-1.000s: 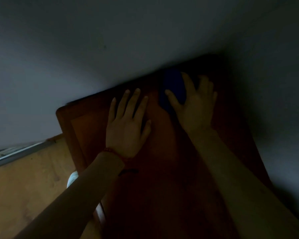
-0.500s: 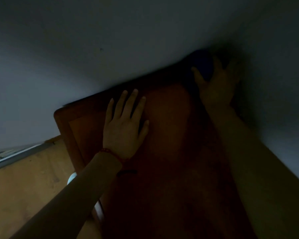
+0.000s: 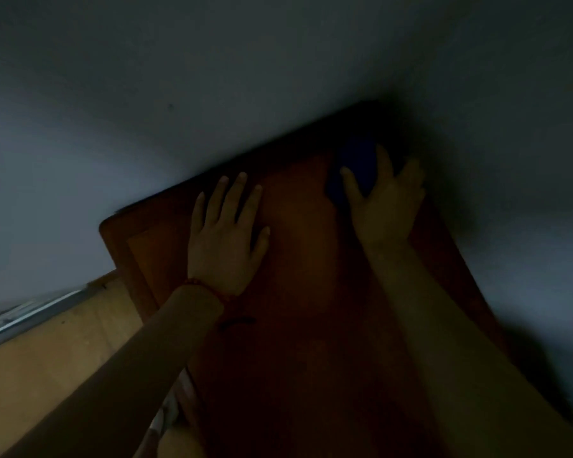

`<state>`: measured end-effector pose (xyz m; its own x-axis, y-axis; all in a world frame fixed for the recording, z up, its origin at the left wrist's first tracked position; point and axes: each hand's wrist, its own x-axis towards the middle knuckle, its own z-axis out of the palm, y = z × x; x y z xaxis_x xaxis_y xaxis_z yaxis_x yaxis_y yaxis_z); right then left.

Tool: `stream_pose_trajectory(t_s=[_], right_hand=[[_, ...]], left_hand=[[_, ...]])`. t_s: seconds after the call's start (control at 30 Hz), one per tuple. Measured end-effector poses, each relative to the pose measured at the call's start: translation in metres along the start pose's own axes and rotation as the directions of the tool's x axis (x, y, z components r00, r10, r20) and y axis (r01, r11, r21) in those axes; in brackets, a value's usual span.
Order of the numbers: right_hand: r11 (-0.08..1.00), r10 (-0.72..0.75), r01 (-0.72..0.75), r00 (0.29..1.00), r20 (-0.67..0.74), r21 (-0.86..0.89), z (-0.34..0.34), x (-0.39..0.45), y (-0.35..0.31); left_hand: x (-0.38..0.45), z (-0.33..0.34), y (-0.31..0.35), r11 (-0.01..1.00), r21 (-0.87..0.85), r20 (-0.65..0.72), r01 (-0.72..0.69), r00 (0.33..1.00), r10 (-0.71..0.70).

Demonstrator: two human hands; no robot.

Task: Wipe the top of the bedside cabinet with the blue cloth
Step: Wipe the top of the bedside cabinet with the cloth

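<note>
In dim light, a person's right hand (image 3: 386, 206) presses a blue cloth (image 3: 356, 170) flat against the far right part of the cabinet (image 3: 305, 259) top, close to the corner where two walls (image 3: 179, 94) meet. Its fingers (image 3: 382, 160) are spread over the cloth, thumb out to the left, resting on it and not pinching it. The left hand (image 3: 225, 236) lies palm down on the reddish wood, well apart from the cloth, fingers spread and gripping nothing. A beaded bracelet (image 3: 209, 289) circles the left wrist. Pale floor (image 3: 47, 352) shows at lower left.
</note>
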<state>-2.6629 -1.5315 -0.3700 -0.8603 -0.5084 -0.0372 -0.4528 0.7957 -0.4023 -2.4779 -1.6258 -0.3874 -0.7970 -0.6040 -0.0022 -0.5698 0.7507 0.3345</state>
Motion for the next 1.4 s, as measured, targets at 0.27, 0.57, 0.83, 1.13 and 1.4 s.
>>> stream_pose_trajectory(t_s=[0.27, 0.57, 0.83, 1.13, 1.4], right_hand=[[0.997, 0.074, -0.072, 0.993, -0.093, 0.027, 0.001, 0.022, 0.002], [0.969, 0.118, -0.129, 0.991, 0.061, 0.212, -0.015, -0.049, 0.006], [0.974, 0.14, -0.149, 0.988, 0.063, 0.17, -0.054, -0.088, 0.0], [0.959, 0.277, -0.277, 0.961, 0.016, 0.05, -0.112, -0.151, -0.011], [0.823, 0.557, -0.551, 0.831, -0.003, 0.141, -0.177, -0.223, -0.043]], left_hand=[[0.0, -0.001, -0.007, 0.999, -0.008, 0.017, -0.043, 0.999, 0.043], [0.007, -0.019, -0.005, 0.997, -0.047, 0.176, -0.067, 0.982, 0.074], [-0.004, -0.053, -0.003, 0.971, -0.051, 0.231, -0.234, 0.943, 0.239], [-0.011, -0.104, 0.029, 0.883, -0.155, 0.209, -0.443, 0.859, 0.468], [-0.027, -0.162, 0.057, 0.775, -0.215, 0.284, -0.594, 0.721, 0.632]])
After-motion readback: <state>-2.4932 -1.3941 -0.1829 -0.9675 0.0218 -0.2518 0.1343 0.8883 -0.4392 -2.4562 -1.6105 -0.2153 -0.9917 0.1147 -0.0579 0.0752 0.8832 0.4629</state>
